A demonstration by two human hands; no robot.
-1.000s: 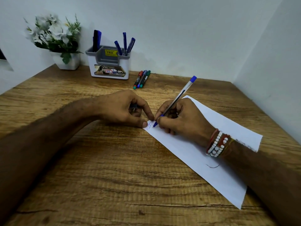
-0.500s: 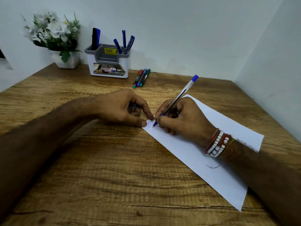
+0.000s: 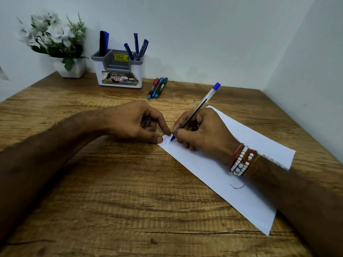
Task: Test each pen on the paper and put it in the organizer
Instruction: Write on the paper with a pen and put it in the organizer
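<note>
**Step in hand:** pen test, under way.

**Pen** (image 3: 201, 103): clear barrel with a blue end, tilted up and away. Its tip was on the paper (image 3: 250, 138) at a blue scribble (image 3: 167, 143) near one corner.

**Advice, as a judgement:** light, even pressure and short strokes kept within that corner, with the sheet pinned flat so it could not skid. After that, carry the pen to the organizer (image 3: 118, 71), which stood well apart at the back wall.

**Right hand** (image 3: 202, 134): thumb and forefinger pinched the barrel low, near the tip. The other fingers were curled under and rested on the paper.

**Left hand** (image 3: 133, 123): fingers curled, with the thumb tip pressed on the paper's corner just beside the scribble. A dark item (image 3: 148, 119) sat within the curl, possibly the cap, but too hidden to tell.

**Markers** (image 3: 157, 88): three, lying on the table (image 3: 111, 182) beside the organizer.
</note>
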